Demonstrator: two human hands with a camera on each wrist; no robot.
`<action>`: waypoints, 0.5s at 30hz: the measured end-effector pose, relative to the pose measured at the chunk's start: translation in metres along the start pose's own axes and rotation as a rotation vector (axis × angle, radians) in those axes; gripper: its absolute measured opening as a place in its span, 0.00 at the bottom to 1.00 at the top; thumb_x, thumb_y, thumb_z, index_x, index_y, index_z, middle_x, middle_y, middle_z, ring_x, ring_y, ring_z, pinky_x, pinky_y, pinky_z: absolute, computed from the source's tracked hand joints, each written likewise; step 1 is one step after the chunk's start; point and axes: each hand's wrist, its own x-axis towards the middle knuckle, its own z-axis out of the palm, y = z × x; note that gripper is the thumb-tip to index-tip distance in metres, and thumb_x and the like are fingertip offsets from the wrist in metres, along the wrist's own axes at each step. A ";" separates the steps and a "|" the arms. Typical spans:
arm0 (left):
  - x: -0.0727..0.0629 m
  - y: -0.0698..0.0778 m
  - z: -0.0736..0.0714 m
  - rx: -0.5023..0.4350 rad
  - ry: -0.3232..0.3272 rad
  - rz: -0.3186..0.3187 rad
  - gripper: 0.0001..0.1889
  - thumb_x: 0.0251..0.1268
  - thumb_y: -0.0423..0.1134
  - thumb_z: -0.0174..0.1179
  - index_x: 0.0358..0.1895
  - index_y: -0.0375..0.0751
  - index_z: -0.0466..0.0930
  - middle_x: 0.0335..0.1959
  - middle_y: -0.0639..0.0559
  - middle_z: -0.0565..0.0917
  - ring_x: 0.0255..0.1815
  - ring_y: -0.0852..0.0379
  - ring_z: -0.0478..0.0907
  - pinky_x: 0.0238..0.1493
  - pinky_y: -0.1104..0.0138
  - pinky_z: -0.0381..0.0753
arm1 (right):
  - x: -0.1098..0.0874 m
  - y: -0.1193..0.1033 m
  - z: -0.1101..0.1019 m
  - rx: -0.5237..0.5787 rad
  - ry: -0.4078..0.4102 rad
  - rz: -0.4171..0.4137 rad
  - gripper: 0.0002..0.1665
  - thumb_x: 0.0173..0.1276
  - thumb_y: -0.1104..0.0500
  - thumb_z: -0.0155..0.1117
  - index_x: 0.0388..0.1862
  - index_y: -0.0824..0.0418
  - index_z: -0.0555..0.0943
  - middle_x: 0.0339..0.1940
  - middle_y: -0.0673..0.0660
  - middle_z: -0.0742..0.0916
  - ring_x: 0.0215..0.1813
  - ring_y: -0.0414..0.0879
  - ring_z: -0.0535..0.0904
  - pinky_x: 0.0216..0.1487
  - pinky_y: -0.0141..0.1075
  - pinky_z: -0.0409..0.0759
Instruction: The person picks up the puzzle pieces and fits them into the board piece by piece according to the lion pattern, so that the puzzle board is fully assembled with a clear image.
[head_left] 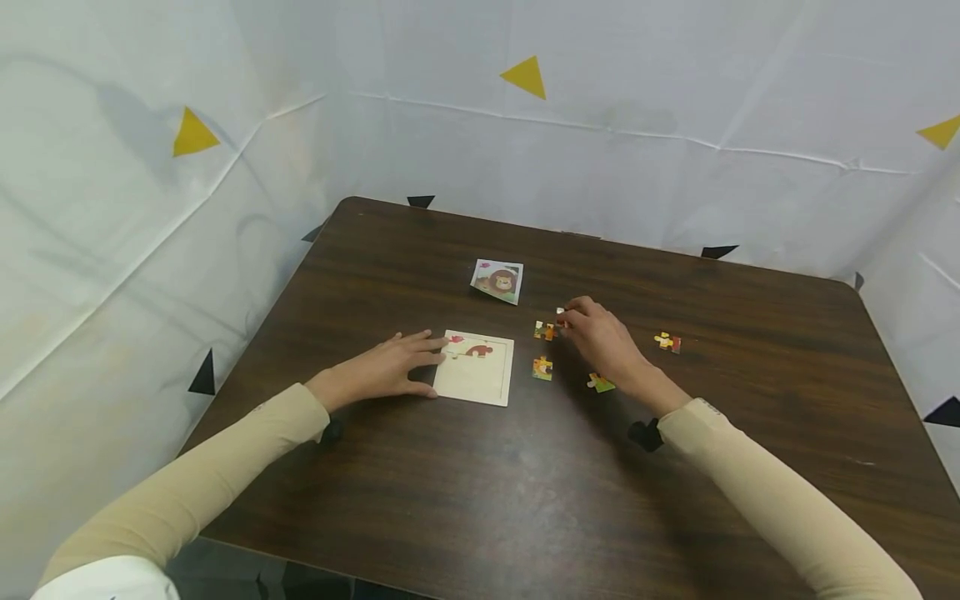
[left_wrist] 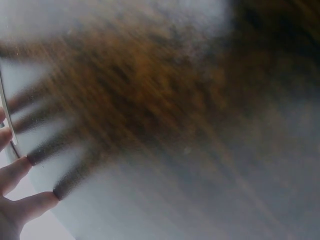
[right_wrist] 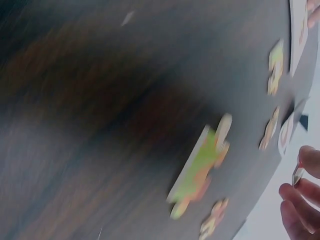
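A square wooden puzzle board (head_left: 472,383) lies on the table, with a few pieces fitted along its upper edge. My left hand (head_left: 392,365) rests at the board's left side, fingers spread and fairly straight, fingertips at its edge. To the right of the board, my right hand (head_left: 603,337) pinches a small puzzle piece (right_wrist: 298,173) between thumb and fingers, raised off the table. Beneath and around that hand lie loose puzzle pieces: an orange one (head_left: 545,331), a yellow-green one (head_left: 542,367), a green one (head_left: 600,382) and a yellow-red one (head_left: 667,342).
A picture card (head_left: 498,282) with a lion on it lies behind the board, one edge curling up. The dark wood-grain table (head_left: 525,492) extends to white sheet walls (head_left: 637,75) at the back and left.
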 end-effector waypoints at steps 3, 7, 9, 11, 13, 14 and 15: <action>0.000 0.000 0.000 -0.005 -0.002 -0.009 0.36 0.58 0.60 0.64 0.67 0.46 0.72 0.74 0.51 0.63 0.75 0.45 0.53 0.67 0.39 0.57 | 0.002 -0.008 0.004 0.005 -0.004 0.003 0.12 0.64 0.67 0.67 0.47 0.66 0.84 0.49 0.65 0.80 0.41 0.56 0.81 0.40 0.50 0.79; 0.001 0.001 0.000 -0.007 -0.008 -0.021 0.36 0.58 0.60 0.64 0.67 0.46 0.72 0.73 0.51 0.63 0.75 0.45 0.53 0.67 0.39 0.56 | 0.003 -0.016 0.008 0.000 0.007 0.002 0.10 0.63 0.66 0.68 0.44 0.64 0.85 0.49 0.64 0.81 0.38 0.54 0.82 0.36 0.50 0.78; 0.001 0.002 -0.001 -0.011 -0.014 -0.024 0.36 0.58 0.60 0.64 0.67 0.46 0.72 0.74 0.51 0.63 0.76 0.45 0.53 0.68 0.40 0.56 | 0.003 -0.018 0.011 -0.002 0.019 -0.009 0.09 0.63 0.66 0.68 0.43 0.64 0.85 0.48 0.64 0.82 0.36 0.54 0.82 0.35 0.50 0.78; 0.001 0.002 -0.002 -0.018 -0.018 -0.025 0.36 0.58 0.60 0.64 0.67 0.45 0.72 0.74 0.51 0.62 0.76 0.45 0.52 0.68 0.39 0.55 | 0.004 -0.021 0.013 0.004 0.028 -0.022 0.09 0.63 0.66 0.68 0.43 0.65 0.85 0.47 0.64 0.82 0.36 0.55 0.82 0.35 0.49 0.79; 0.000 0.002 -0.002 -0.020 -0.020 -0.028 0.36 0.58 0.60 0.64 0.67 0.46 0.72 0.74 0.52 0.62 0.76 0.46 0.52 0.68 0.39 0.55 | 0.005 -0.024 0.016 0.014 0.026 -0.031 0.09 0.63 0.65 0.68 0.43 0.65 0.85 0.46 0.64 0.82 0.37 0.55 0.83 0.36 0.49 0.80; 0.000 0.002 -0.002 -0.019 -0.021 -0.026 0.36 0.58 0.60 0.63 0.67 0.45 0.72 0.74 0.52 0.61 0.76 0.45 0.52 0.68 0.39 0.55 | 0.006 -0.026 0.017 0.016 0.020 -0.031 0.10 0.63 0.65 0.68 0.43 0.65 0.85 0.46 0.64 0.82 0.37 0.55 0.83 0.37 0.49 0.80; 0.001 0.002 -0.002 -0.019 -0.022 -0.028 0.36 0.58 0.60 0.63 0.67 0.45 0.72 0.74 0.52 0.61 0.76 0.46 0.52 0.68 0.39 0.55 | 0.007 -0.028 0.019 0.017 0.014 -0.029 0.10 0.63 0.65 0.68 0.43 0.64 0.85 0.46 0.64 0.83 0.38 0.55 0.83 0.37 0.49 0.80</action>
